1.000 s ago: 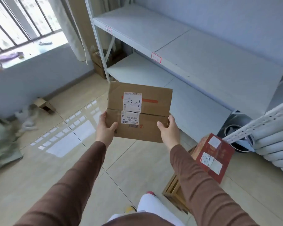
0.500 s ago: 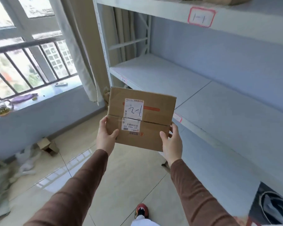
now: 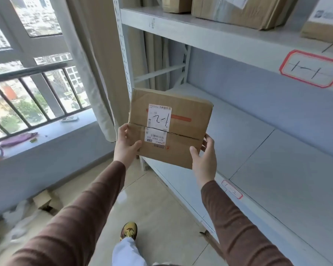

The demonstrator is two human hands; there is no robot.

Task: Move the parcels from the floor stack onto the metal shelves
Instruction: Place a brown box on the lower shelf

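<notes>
While held before shelf (image 3: pixel 258 150), parcel (image 3: pixel 169 129) sits between grips — left hand (image 3: pixel 125 146), right hand (image 3: pixel 204 160) grasping edges.

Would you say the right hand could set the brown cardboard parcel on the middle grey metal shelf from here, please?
Probably yes. The brown cardboard parcel is held by both hands beside the middle grey metal shelf, whose surface near the right hand is bare, with nothing between.

1. The parcel (image 3: pixel 169 129), gripped by the left hand (image 3: pixel 125 145) and right hand (image 3: pixel 204 160), has risen from over the floor to the front edge of the middle shelf (image 3: pixel 258 143).
2. The top shelf's (image 3: pixel 229 45) boxes have come into view.
</notes>
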